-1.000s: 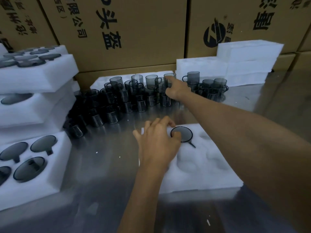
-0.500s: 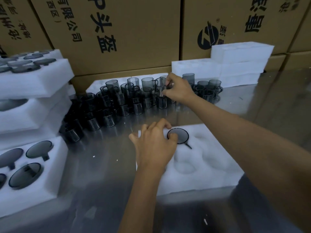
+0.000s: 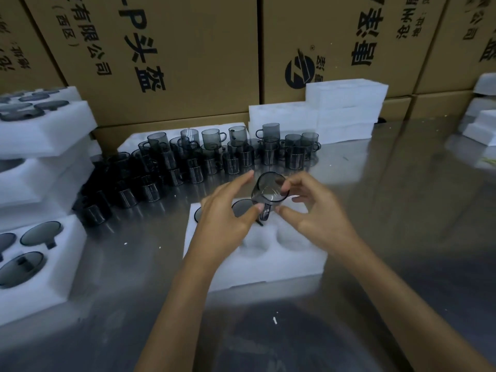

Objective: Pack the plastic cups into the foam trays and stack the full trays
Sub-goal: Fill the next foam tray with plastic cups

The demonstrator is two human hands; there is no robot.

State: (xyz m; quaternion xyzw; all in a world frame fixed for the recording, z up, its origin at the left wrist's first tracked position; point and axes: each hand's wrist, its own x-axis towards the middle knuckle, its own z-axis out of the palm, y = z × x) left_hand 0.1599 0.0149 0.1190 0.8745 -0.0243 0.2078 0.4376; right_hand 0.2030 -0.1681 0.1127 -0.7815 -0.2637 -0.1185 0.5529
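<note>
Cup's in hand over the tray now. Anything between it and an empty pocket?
Nothing visible. The cup, held between the left hand and right hand, hangs just above the foam tray. Bare pockets lie open below it; only the far-left pockets already hold cups.

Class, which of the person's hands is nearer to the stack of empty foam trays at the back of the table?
Right. The right hand lies below the stack of empty foam trays, towards the camera; the left hand is farther left.

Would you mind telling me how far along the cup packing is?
Done: filled trays stacked at left; two cups seated in the front tray. In hand: both the left hand and right hand hold a cup above it. Left: its empty pockets and many loose cups.
</note>
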